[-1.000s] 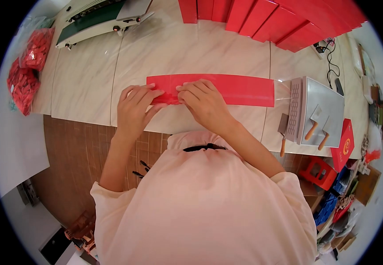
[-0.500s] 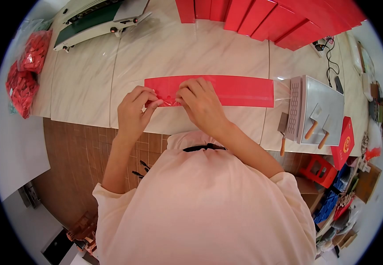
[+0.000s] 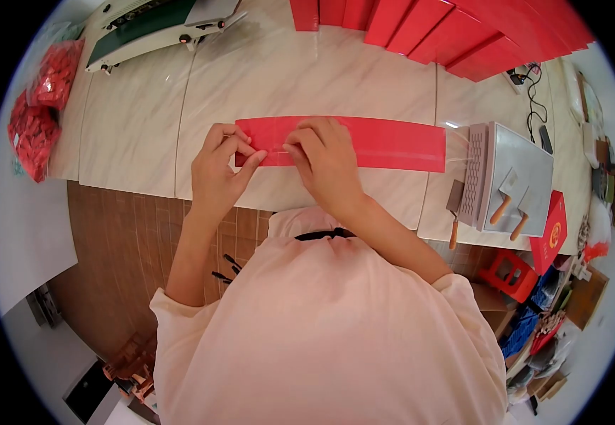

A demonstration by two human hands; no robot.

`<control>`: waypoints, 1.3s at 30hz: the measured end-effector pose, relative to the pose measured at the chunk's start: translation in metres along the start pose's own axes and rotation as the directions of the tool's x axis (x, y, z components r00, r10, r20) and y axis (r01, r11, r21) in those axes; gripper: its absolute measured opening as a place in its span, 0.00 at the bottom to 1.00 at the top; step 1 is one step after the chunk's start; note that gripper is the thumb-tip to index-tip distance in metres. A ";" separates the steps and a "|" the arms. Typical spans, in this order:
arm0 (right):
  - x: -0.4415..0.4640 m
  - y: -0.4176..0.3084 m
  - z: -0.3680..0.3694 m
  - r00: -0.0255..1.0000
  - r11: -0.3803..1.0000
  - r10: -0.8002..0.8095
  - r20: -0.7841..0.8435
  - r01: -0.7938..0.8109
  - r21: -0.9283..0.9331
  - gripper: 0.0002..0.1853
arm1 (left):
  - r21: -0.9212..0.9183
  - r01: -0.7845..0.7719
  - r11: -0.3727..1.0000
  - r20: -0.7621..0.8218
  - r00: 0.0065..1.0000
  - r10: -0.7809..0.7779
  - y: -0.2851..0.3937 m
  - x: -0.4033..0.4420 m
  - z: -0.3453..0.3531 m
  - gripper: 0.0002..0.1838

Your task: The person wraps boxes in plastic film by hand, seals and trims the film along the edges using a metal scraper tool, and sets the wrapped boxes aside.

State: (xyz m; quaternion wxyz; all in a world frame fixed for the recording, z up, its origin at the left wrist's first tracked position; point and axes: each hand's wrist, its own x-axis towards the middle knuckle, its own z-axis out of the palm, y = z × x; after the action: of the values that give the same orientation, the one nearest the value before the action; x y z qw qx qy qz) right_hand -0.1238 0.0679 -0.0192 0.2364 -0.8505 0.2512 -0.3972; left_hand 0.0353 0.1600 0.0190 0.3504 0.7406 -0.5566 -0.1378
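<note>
A long red box (image 3: 399,145) in clear film lies flat across the marble-patterned table (image 3: 251,78). My left hand (image 3: 220,166) is at its left end, thumb and fingers closed together on what looks like the film at the near edge. My right hand (image 3: 325,159) rests over the left half of the box, fingers curled down with the fingertips against the film. Small creases in the film show between both hands. How much film each hand grips is too small to tell.
Red boxes (image 3: 421,32) stand along the back. At the right are a grey metal device (image 3: 523,170) with scrapers on top, a red booklet-like box (image 3: 550,230) and a black cable (image 3: 531,106). A green-and-white machine (image 3: 159,39) and bags of red pieces (image 3: 35,134) are at the left.
My left hand's fingers have spread slightly and shifted at the box's left end. The film between my hands looks flatter. My right hand has stayed nearly in place.
</note>
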 end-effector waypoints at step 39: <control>-0.121 0.163 -0.233 0.547 0.581 0.611 -0.572 -0.801 -0.145 0.13 | -0.030 -0.074 0.997 -0.006 0.997 0.074 -0.020 0.002 0.003 0.10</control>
State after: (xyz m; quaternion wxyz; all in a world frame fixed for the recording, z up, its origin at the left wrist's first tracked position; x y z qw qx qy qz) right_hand -0.4151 -0.0292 -0.0514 0.1369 -0.5775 0.7012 -0.3951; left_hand 0.0490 0.1599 0.0038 0.3677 0.7145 -0.5806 -0.1315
